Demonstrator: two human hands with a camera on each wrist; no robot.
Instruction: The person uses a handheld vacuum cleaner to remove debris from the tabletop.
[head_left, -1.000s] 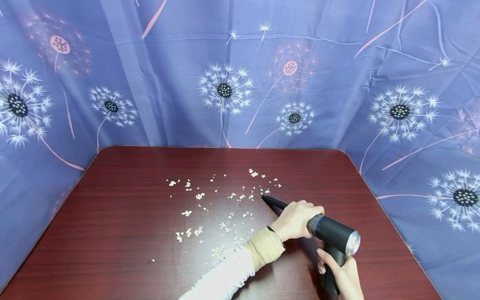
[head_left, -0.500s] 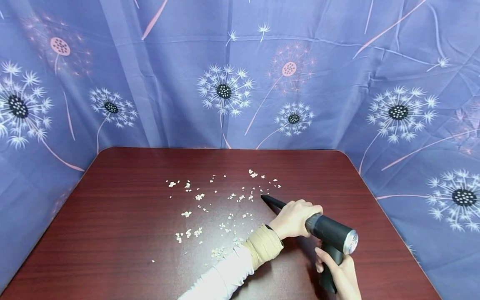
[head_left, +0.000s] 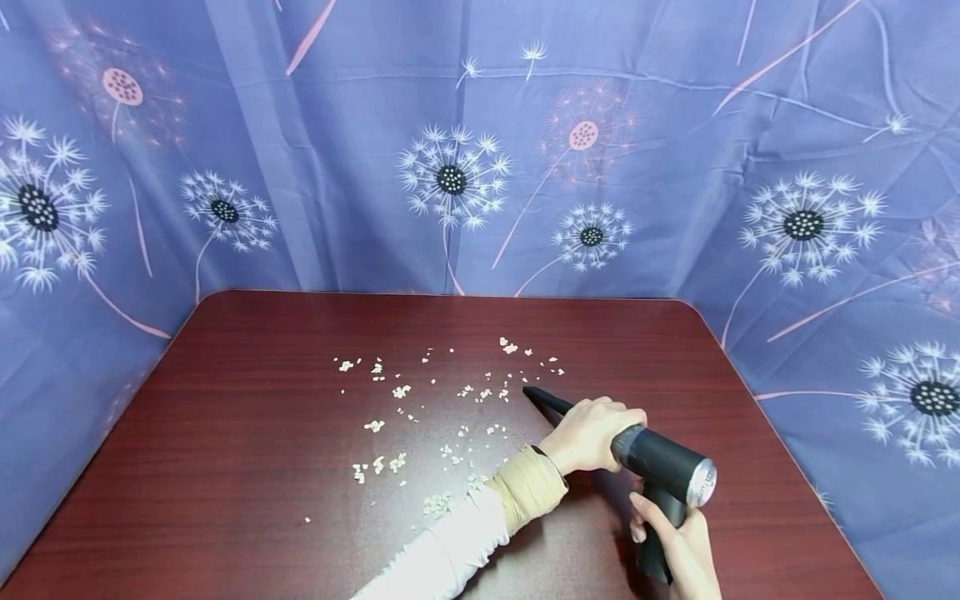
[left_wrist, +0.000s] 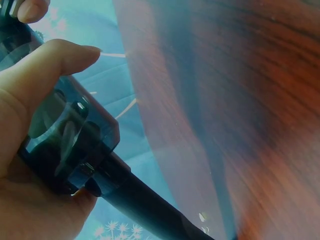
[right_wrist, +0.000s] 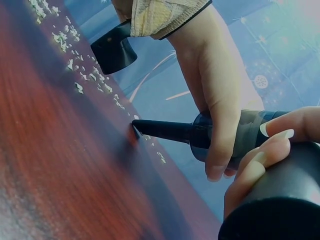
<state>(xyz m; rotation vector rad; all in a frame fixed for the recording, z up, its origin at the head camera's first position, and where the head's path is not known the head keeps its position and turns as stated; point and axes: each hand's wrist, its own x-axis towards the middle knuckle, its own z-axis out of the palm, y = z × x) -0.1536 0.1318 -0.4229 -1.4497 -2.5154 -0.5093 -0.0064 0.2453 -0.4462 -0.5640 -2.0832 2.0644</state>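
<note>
A black handheld vacuum cleaner [head_left: 663, 462] with a long narrow nozzle [head_left: 550, 401] is held above the right part of the table. My left hand [head_left: 595, 435] grips the front of its body, fingers wrapped over the top. In the left wrist view the thumb and fingers curl round the see-through dust cup [left_wrist: 75, 135]. My right hand [head_left: 686, 546] holds the pistol handle [head_left: 654, 546] below. The nozzle tip points at white crumbs [head_left: 486, 392] scattered on the tabletop. In the right wrist view the tip [right_wrist: 137, 123] is close to the table; whether it touches I cannot tell.
The dark red wooden table [head_left: 225, 433] has rounded far corners. A blue curtain [head_left: 360, 167] with dandelion prints hangs behind it and on both sides. More crumbs [head_left: 437, 504] lie near my left sleeve. A black wrist camera mount [right_wrist: 114, 50] sticks out from the left cuff.
The vacuum and both hands shift very slightly to the left from the first frame, then stay nearly still. The head view wobbles a little. The crumbs look the same.
</note>
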